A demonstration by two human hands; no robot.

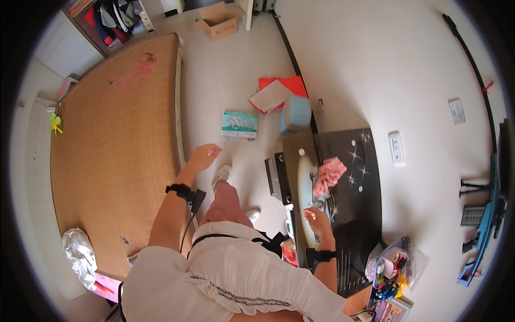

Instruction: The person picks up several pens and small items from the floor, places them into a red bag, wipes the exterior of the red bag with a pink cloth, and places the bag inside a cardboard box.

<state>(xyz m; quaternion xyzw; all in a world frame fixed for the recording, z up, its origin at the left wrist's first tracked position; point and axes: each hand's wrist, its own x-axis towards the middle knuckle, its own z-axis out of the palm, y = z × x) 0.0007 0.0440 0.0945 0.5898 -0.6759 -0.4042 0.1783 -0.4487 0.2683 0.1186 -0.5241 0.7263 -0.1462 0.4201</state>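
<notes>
My left hand (204, 157) hangs in the air over the strip of floor beside the bed, its fingers loosely curled and nothing visible in them. On that wrist is a black strap with a small box and a cable. My right hand (318, 221) hovers over the near part of a glossy black tabletop (354, 209), also half curled with nothing seen in it. A crumpled pink cloth (330, 174) lies just beyond it. Between hand and cloth are small shiny objects (318, 203), too unclear to name. A black strap circles the right wrist too.
A bed with a woven mat (120, 161) runs along the left. Ahead on the floor lie a teal-and-white package (239, 125), a light-blue bin (297, 112) and red bags (289, 83). Farther off stands an open cardboard box (219, 24). A basket of small items (390, 261) sits at right.
</notes>
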